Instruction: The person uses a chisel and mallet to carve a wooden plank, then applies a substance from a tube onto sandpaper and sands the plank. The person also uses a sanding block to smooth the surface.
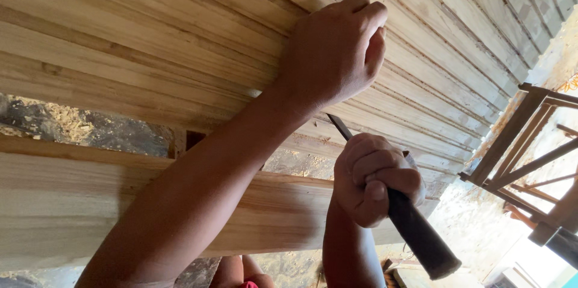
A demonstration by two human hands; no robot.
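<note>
The left hand (pixel 334 53) is raised on a long, outstretched forearm, its fingers curled into a loose fist, knuckles uppermost, the thumb tucked along the side of the index finger. Below and just right of those fingers, the right hand (pixel 376 179) is clenched tight, fingers wrapped round in a full grip, the thumb pressed across them. Its forearm rises almost straight from below.
</note>
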